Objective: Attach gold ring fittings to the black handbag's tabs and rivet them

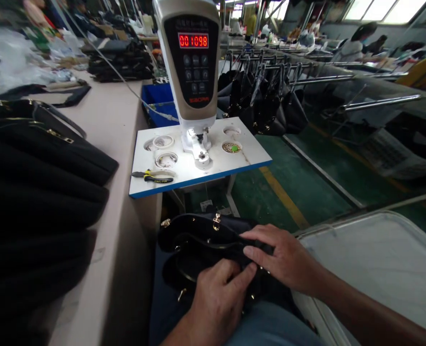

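Observation:
A black bag [198,240] with gold-coloured metal fittings rests over my lap, its opening facing up. My left hand [220,298] is closed on the bag's near side, thumb pointing to the right. On the right edge of the bag, my right hand [283,257] pinches the black material between thumb and fingers. Beyond the bag stands a machine [193,62] with a red display reading 001098, above a white board [213,175] with a blue edge. Pliers [155,177] with yellow and black handles lie on the board's left part.
Black bags [47,178] are stacked on the long table [108,192] at left. A blue bin [160,103] stands behind the board. More bags [267,108] hang from rails. A pale tray-like surface [382,259] is at right. People sit in the background.

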{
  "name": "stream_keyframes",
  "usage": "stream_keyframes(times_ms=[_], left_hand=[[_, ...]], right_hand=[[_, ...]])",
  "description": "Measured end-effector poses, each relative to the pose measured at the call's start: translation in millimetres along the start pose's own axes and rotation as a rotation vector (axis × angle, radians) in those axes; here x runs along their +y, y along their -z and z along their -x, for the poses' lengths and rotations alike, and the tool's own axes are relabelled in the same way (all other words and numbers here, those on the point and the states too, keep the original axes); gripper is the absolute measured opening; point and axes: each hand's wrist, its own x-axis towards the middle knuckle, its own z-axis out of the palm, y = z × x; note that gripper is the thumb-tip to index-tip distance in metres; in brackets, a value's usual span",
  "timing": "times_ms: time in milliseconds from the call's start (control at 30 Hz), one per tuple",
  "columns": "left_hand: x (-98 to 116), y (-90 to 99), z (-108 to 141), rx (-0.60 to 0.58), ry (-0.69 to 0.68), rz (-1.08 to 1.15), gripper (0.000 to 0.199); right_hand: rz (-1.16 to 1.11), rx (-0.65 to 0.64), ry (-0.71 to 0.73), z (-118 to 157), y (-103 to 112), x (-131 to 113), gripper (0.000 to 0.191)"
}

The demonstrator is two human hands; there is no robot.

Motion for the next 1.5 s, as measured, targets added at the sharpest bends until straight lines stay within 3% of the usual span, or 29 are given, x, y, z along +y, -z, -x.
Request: stream_keyframes(times_ms=[100, 200, 433, 767, 867, 967, 1233, 1500], left_hand=[[4, 0.7, 0, -0.018, -0.039, 0.023, 0.037], [6, 0.6, 0, -0.055, -0.081, 0.05, 0.028], [8, 0.3, 6, -0.126, -0.169, 0.029, 0.024], [13, 2.8, 6, -0.101, -0.078, 0.01, 0.024], [11, 1.0, 10, -0.109, -0.033, 0.043, 0.032], [4, -2.7, 11, -0.103, 0.084, 0.102, 0.041], [-11, -14.4, -21, 0.003, 0.349, 0.333, 0.027], [-15, -22.5, -26, 0.032, 0.4, 0.193, 0.026]], right_hand=[[0.031, 0.034, 0.109, 17, -9, -2, 0.024], [0.025, -0.016, 0.196, 27, -11, -5, 0.022], [-0.031, -0.116, 0.303, 23, -6, -9, 0.02], [-0.081, -0.059, 0.276, 23, -13, -4, 0.027], [-0.148, -0.051, 0.198, 22, -14, -2, 0.024], [-0.254, -0.012, 0.024, 17, -14, 3, 0.022], [-0.289, 0.085, -0.266, 7, -3, 18, 0.038], [-0.237, 0.086, -0.389, 19, 0, 27, 0.035]])
